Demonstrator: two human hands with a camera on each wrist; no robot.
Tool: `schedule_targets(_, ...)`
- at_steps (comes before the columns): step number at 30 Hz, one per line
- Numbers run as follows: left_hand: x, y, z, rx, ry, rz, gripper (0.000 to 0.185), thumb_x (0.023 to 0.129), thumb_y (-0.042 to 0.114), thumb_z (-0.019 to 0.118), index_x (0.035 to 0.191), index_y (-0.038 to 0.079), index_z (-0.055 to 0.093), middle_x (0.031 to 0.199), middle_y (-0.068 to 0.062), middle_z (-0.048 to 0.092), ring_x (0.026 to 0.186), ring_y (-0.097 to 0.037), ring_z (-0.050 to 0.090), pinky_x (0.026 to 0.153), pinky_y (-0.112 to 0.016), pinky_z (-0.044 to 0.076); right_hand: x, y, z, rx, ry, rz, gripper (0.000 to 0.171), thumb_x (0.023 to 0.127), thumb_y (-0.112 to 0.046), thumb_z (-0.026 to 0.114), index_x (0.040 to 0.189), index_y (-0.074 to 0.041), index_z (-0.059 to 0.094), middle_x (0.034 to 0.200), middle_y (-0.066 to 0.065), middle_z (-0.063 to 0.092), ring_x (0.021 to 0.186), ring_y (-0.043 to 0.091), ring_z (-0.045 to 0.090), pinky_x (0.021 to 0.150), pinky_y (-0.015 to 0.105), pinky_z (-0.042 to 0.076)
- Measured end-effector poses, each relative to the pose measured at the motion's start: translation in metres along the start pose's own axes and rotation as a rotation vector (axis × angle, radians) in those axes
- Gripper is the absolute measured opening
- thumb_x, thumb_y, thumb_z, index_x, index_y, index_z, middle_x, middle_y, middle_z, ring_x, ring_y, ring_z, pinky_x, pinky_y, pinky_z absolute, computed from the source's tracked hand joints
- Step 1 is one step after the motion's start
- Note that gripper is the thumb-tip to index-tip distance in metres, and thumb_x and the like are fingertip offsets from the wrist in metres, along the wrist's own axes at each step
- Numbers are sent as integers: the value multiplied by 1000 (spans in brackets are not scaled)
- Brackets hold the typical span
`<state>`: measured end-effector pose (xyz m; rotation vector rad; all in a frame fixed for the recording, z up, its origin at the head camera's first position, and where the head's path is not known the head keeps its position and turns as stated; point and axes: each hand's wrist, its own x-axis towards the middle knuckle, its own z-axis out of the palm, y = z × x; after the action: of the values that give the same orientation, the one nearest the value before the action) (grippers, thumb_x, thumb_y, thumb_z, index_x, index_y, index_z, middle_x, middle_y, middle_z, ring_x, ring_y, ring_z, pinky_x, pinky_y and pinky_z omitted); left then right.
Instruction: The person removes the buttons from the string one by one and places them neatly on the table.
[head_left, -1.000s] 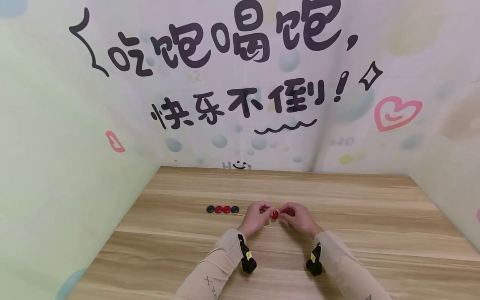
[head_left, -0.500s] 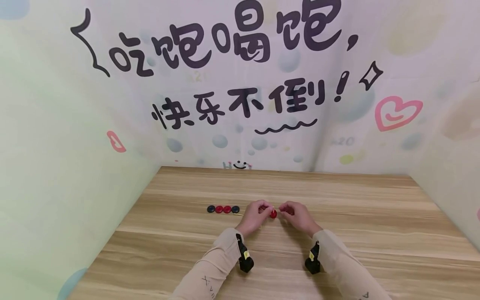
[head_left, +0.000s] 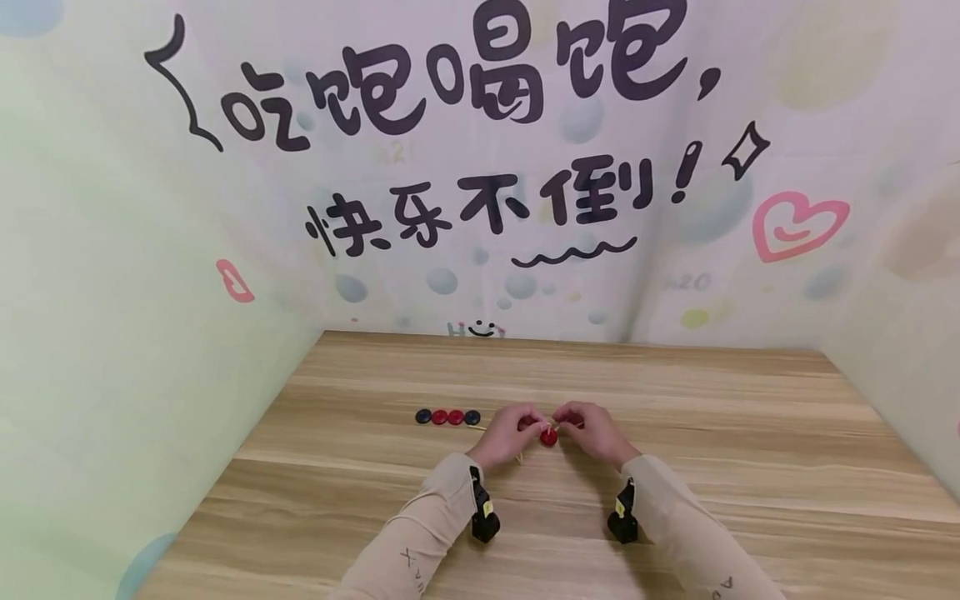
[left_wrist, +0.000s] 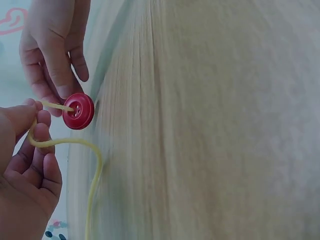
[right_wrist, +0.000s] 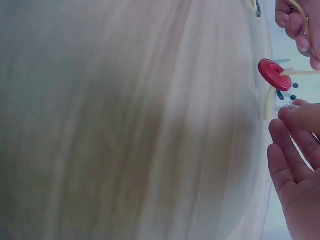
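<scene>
A red button point(left_wrist: 78, 111) hangs on a yellow cord point(left_wrist: 95, 152), which passes through one of its holes. My left hand point(head_left: 506, 437) pinches the cord between thumb and forefinger, just left of the button. Below the left hand the rest of the cord trails down in a loose curve. My right hand point(head_left: 596, 433) is close by on the button's other side, its fingers loosely bent. In the right wrist view, a short cord end point(right_wrist: 268, 102) hangs out past the button, apart from the right fingertips.
To the left on the wooden table point(head_left: 337, 517) lies a row of buttons: a dark one point(head_left: 423, 416), two red ones point(head_left: 447, 417) and another dark one point(head_left: 472, 417), beside part of the cord. Printed cloth walls point(head_left: 480, 275) stand behind and at the sides.
My right fingertips have come nearer to my left ones. The red button hangs slightly lower and has turned a little. The row of buttons lies as before.
</scene>
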<state>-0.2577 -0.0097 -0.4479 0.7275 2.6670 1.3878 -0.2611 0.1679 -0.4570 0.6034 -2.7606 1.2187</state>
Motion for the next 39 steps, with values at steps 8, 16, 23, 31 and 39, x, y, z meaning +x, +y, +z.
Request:
schedule_targets(8, 0, 1, 2, -15, -12, -9, 11, 88, 18, 55, 87, 10, 64, 81, 5, 58, 72, -5, 50, 65, -19, 42, 1, 5, 4, -41, -76, -60, 12, 78, 7, 60, 88, 0, 63, 85, 7, 63, 81, 21, 58, 71, 35, 48)
schedule_targets(16, -1, 1, 3, -16, 18, -17, 11, 87, 15, 57, 86, 8, 64, 80, 3, 59, 71, -5, 50, 64, -19, 41, -1, 4, 6, -56, -91, -124, 7, 76, 0, 65, 82, -3, 66, 83, 6, 64, 80, 20, 58, 73, 32, 46)
schedule_targets(23, -3, 1, 2, -53, 27, -41, 12, 88, 15, 56, 88, 6, 64, 80, 2, 59, 72, -7, 51, 64, -20, 42, -2, 0, 7, -89, -59, -148, 1, 77, -2, 65, 77, -1, 65, 79, 4, 63, 77, 19, 57, 71, 31, 45)
schedule_targets(31, -4, -10, 0, -32, 25, -40, 12, 87, 14, 57, 86, 5, 64, 76, 4, 57, 68, -5, 49, 61, -19, 41, -3, 1, 1, -38, -82, -34, 5, 83, -4, 60, 81, -5, 65, 81, 1, 62, 75, 13, 55, 66, 26, 45)
schedule_targets(39, -6, -14, 1, -55, -17, -2, 14, 82, 11, 62, 91, 0, 63, 79, -2, 60, 69, -7, 52, 62, -18, 43, -4, -4, -5, 64, -57, -5, 6, 84, -8, 59, 85, -6, 65, 82, 2, 63, 72, 12, 53, 60, 23, 44)
